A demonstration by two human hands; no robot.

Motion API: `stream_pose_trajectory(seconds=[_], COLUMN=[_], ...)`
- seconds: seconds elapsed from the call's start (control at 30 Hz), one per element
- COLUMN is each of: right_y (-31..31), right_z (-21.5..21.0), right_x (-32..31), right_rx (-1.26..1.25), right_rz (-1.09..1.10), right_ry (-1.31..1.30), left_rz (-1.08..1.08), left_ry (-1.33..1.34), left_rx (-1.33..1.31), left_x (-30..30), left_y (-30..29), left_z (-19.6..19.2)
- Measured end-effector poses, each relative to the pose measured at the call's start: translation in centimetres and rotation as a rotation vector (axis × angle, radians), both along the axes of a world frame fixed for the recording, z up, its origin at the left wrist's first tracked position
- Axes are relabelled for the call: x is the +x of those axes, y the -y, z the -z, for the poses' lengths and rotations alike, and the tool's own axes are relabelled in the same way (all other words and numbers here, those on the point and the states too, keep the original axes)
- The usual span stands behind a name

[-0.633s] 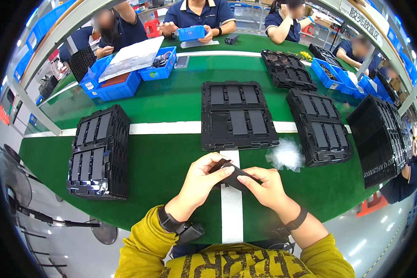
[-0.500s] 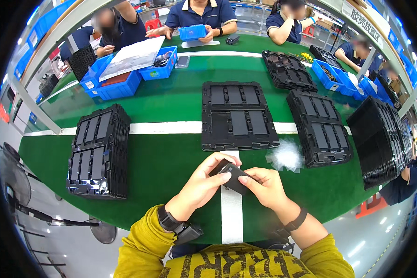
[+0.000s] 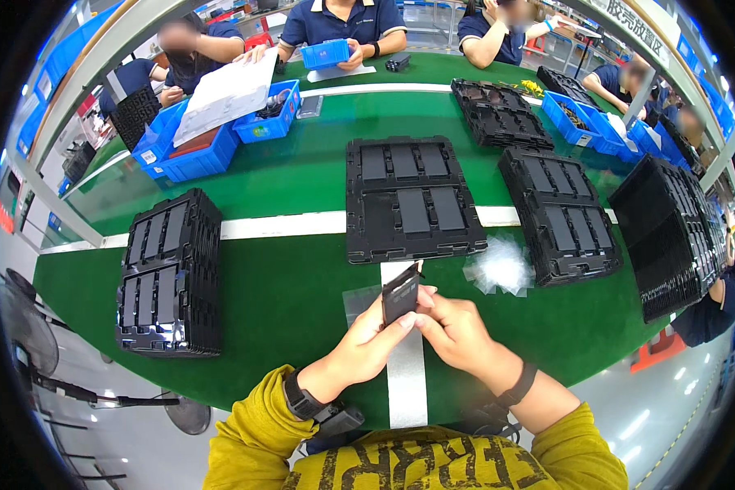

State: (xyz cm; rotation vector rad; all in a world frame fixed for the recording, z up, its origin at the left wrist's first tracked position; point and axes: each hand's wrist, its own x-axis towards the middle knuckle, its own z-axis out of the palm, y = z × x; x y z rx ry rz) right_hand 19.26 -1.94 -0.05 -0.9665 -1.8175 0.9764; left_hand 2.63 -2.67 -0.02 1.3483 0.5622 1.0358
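"Holding anything, that left hand (image 3: 369, 339)?"

"Yes, its thumb and fingers are clamped on a flat black rectangular casing (image 3: 401, 298), which stands tilted on the near side of the centre tray (image 3: 375, 216), above the white strip (image 3: 407, 380)"

"And the right hand (image 3: 463, 333)?"

"Its thumb and forefinger lie at the casing's right edge, touching it; whether they pinch it, I cannot tell"

"What sits around the centre tray?"

"Clear film (image 3: 358, 305) just off its near left corner, a heap of clear film squares (image 3: 500, 266) by its near right corner, one tray stack (image 3: 584, 269) to its right, a taller stack (image 3: 647, 265) farther right, and another (image 3: 207, 286) well to its left"

"Beyond it?"

"Blue bins (image 3: 206, 160) to the far left, and a co-worker's hand (image 3: 353, 55) on a blue box (image 3: 325, 54)"
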Motion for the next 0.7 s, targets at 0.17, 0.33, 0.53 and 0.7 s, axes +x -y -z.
stream_pose_trajectory(seconds=[0.17,0.33,0.53,0.7], right_y=[-1.2,-1.3,-1.2,-1.3], right_z=[-1.5,-1.9,-2.0,-1.8], right_x=[1.8,1.7,2.0,2.0], right_rx=[0.421,0.463,0.490,0.516], right_rz=[0.112,0.138,0.123,0.144], right_ry=[0.121,0.068,0.093,0.105], left_rz=[-0.044,0.046,0.073,0.097], left_ry=[-0.106,-0.306,-0.320,-0.338], left_rx=[0.063,0.173,0.198,0.200], left_x=[0.0,0.5,0.6,0.5], left_y=[-0.1,0.1,0.1,0.0], left_z=[-0.2,-1.4,-1.0,-1.0])
